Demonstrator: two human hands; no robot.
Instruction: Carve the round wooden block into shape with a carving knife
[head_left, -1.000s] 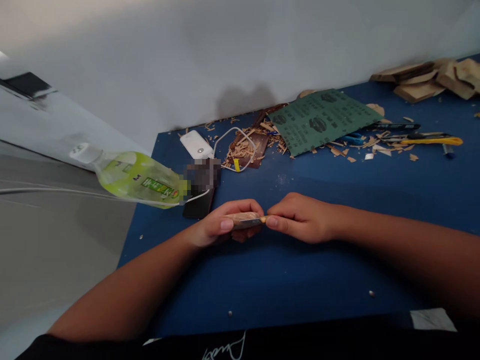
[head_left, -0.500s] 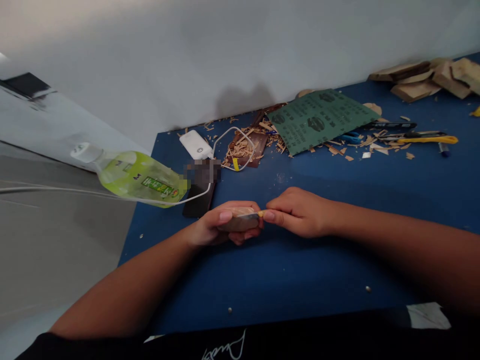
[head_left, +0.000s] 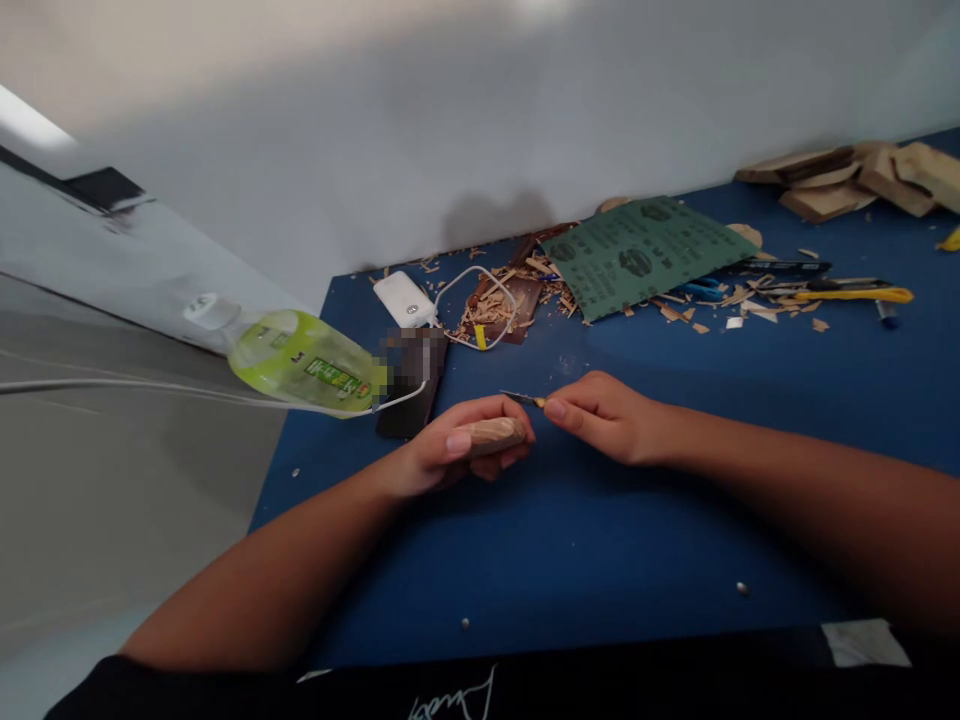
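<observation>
A small pale wood piece [head_left: 496,436] lies in my left hand [head_left: 442,450], with the thumb on its near side and the fingers wrapped behind and below. My right hand [head_left: 604,415] is closed on the handle of a small knife [head_left: 521,397], whose thin dark blade points left. The blade is just above and beyond the wood piece, apart from it. Most of the knife's handle is hidden in my right fist. Both hands are over the blue table [head_left: 525,560].
Behind my hands are a green sandpaper sheet [head_left: 649,255], wood shavings [head_left: 495,305], a yellow cutter [head_left: 855,295] and a white power bank [head_left: 403,299]. A dark phone [head_left: 409,400] and green-labelled bottle [head_left: 300,360] are left. Wood blocks [head_left: 825,195] lie back right.
The knife blade has come off the wood piece and now stands clear above it, raised by my right hand. My left hand still holds the wood. The view has shifted slightly.
</observation>
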